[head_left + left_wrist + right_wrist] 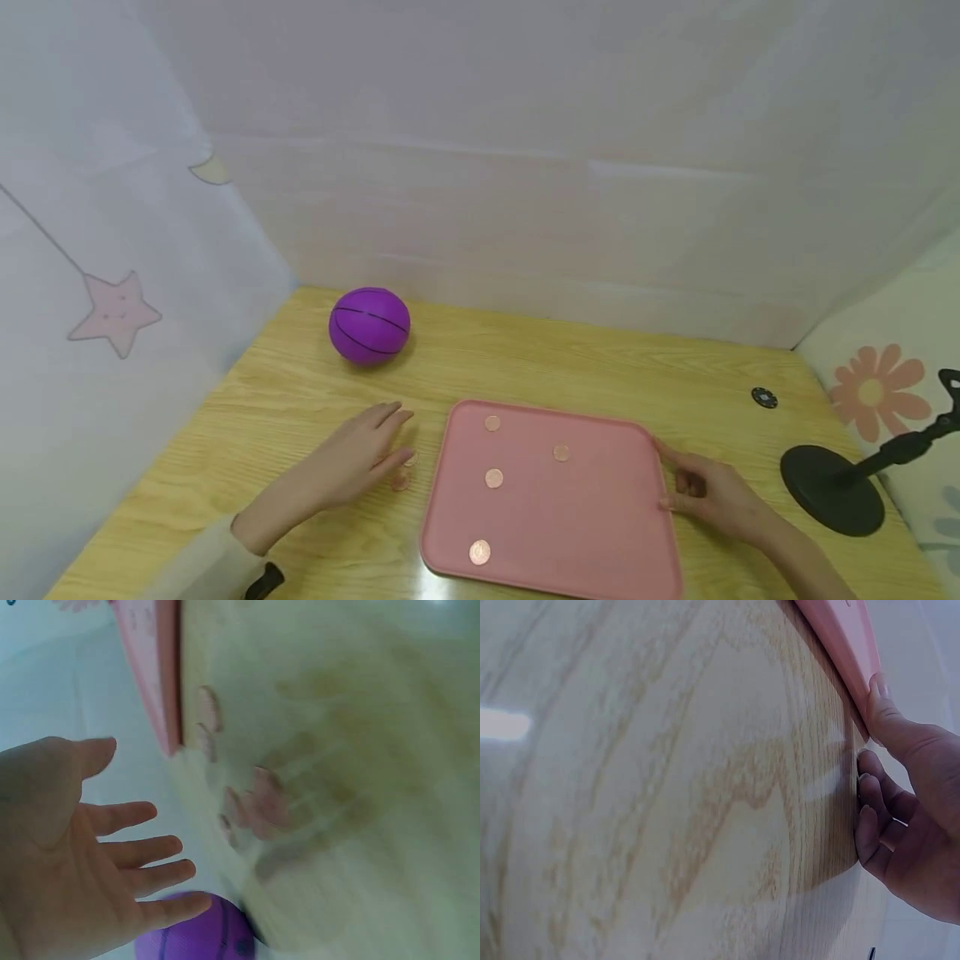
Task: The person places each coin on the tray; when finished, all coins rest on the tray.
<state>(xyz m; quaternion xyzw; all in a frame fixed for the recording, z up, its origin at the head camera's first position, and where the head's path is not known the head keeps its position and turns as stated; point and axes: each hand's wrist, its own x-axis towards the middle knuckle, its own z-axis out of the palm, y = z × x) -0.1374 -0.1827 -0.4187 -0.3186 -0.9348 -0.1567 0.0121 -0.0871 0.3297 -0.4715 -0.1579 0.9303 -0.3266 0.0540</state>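
Note:
My left hand (360,462) hovers over the table left of the pink tray (585,517), fingers spread and holding nothing. Beneath it lie copper-coloured coins (401,481), partly hidden from the head view; the left wrist view shows several coins (262,806) close together on the wood. Several more coins, among them one coin (479,552) near the front left corner, lie flat and apart inside the tray. My right hand (712,496) holds the tray at its right rim, near the far corner. Its thumb (883,705) lies on the rim, while other fingers curl close to the table.
A purple ball (370,326) with black lines stands at the back left of the table (525,350). To the right are a small black disc (764,397) and the round black base (832,490) of a stand. Pale curtains (480,167) enclose the table.

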